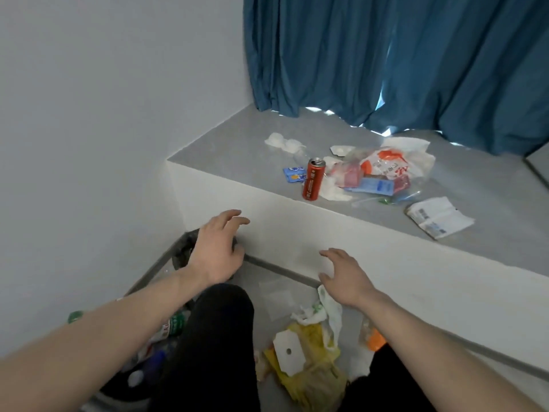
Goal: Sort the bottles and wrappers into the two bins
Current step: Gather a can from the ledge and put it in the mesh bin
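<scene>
Left hand and right hand at centre frame, fingers spread and holding nothing, red can upright on grey ledge above, wrappers just beside the can

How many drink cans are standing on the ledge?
1: a red can stands upright near the ledge's front edge, left of the wrapper pile. Others may be hidden beneath it.

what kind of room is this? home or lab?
Likely a home room, perhaps a bedroom: a raised grey window ledge in a plain wall corner, blue curtains hanging onto it, and litter such as a red can on it. Both hands empty.
</scene>
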{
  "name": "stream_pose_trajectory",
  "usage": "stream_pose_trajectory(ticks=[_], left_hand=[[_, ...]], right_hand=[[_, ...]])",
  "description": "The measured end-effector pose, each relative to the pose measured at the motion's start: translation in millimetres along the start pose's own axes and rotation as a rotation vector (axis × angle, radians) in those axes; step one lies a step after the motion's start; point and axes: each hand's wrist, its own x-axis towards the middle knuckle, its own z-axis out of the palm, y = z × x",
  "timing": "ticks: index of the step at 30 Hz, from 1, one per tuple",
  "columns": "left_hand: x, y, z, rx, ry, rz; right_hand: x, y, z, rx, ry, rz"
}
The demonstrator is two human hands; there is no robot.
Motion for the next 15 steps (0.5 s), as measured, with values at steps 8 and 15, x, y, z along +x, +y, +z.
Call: stream_pose_trajectory(ticks=[8,15], left_hand=[[7,71,124,0.084,-0.549,0.030],[-33,43,231,0.141,-0.920,-0.117]], right_hand=[[-34,107,43,0.035,-0.177,0.307],[-17,138,71,0.149,-0.352,0.387]])
